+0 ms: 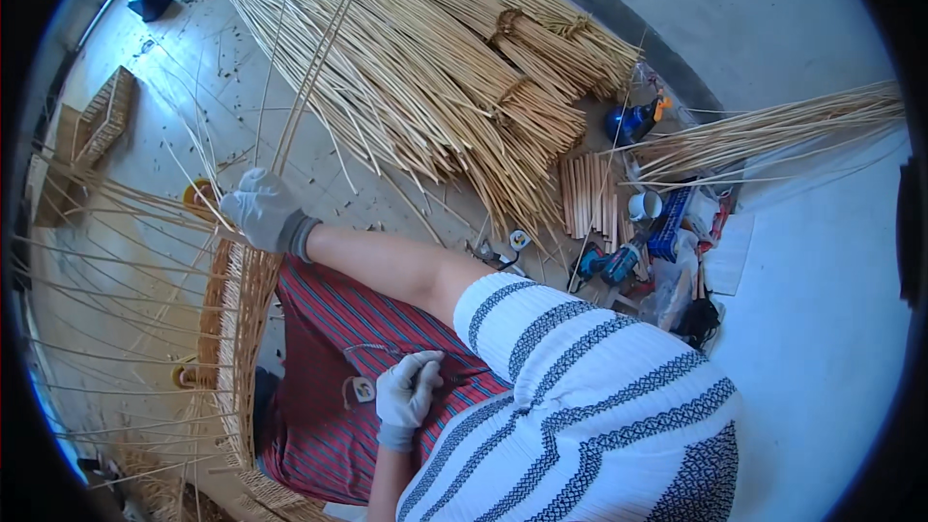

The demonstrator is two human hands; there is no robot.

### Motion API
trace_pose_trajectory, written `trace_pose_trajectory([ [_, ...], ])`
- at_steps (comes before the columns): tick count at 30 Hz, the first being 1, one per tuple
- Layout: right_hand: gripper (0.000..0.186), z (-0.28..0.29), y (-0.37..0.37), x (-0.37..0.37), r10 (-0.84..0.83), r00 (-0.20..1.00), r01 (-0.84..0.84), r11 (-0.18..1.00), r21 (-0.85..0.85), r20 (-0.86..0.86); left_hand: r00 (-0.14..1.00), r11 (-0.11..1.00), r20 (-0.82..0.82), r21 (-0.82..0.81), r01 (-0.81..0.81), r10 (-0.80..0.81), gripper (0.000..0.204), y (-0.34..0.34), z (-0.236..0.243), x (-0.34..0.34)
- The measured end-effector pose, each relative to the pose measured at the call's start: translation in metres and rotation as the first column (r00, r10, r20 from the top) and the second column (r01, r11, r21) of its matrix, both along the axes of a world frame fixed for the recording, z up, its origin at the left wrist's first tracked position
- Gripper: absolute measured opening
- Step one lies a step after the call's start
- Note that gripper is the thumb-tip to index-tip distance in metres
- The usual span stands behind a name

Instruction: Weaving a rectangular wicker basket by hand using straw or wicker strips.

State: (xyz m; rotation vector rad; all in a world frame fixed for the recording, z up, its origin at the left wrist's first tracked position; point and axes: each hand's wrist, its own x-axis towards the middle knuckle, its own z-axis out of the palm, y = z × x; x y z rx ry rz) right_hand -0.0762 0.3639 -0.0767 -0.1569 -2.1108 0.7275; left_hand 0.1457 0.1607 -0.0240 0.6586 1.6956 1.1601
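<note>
My right hand (263, 211), in a white glove with a grey cuff, is closed at the upper corner of a partly woven basket (230, 329). Long pale rods (302, 97) rise from its grip. The basket's wall stands on edge beyond my lap, with many loose rods (106, 275) fanning out to the left. Over the red striped cloth (324, 329) on my lap rests my left hand (408, 394), gloved too, its fingers curled; what they hold, if anything, is hidden. A small round tape measure (362, 390) lies on the cloth beside it.
Large tied bundles of rods (416, 68) cover the floor at the top. Right of them are a teal power drill (619, 261), a white cup (645, 205), a blue bottle (630, 122) and short cut sticks (587, 198). A wooden frame (101, 116) stands at the far left.
</note>
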Motion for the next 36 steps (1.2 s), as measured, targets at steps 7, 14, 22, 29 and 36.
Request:
trace_pose_trajectory([
  [7, 0.024, -0.008, -0.001, -0.005, 0.015, 1.000, -0.019, 0.983, -0.182, -0.023, 0.964, 0.975, 0.150, -0.060, -0.212, 0.219, 0.022, 0.022, -0.012, -0.012],
  [14, 0.026, -0.005, 0.006, -0.002, 0.063, 0.997, -0.064, 0.998, -0.024, -0.039, 0.967, 0.974, 0.124, -0.067, -0.218, 0.224, 0.023, 0.023, -0.010, -0.010],
  [22, 0.031, -0.009, 0.006, -0.008, 0.085, 0.990, -0.080, 0.995, 0.053, -0.111, 0.956, 0.965, 0.141, -0.096, -0.245, 0.257, 0.022, 0.022, -0.009, -0.011],
  [29, 0.013, -0.008, -0.003, 0.029, 0.177, 0.960, -0.182, 0.983, -0.003, -0.218, 0.959, 0.969, 0.157, -0.108, -0.221, 0.236, 0.023, 0.021, -0.006, -0.015],
  [36, 0.028, -0.147, 0.015, 0.152, 0.305, 0.848, 0.073, 0.743, -0.665, 0.434, 0.960, 0.976, 0.186, -0.084, -0.199, 0.212, 0.023, 0.024, -0.005, -0.012],
])
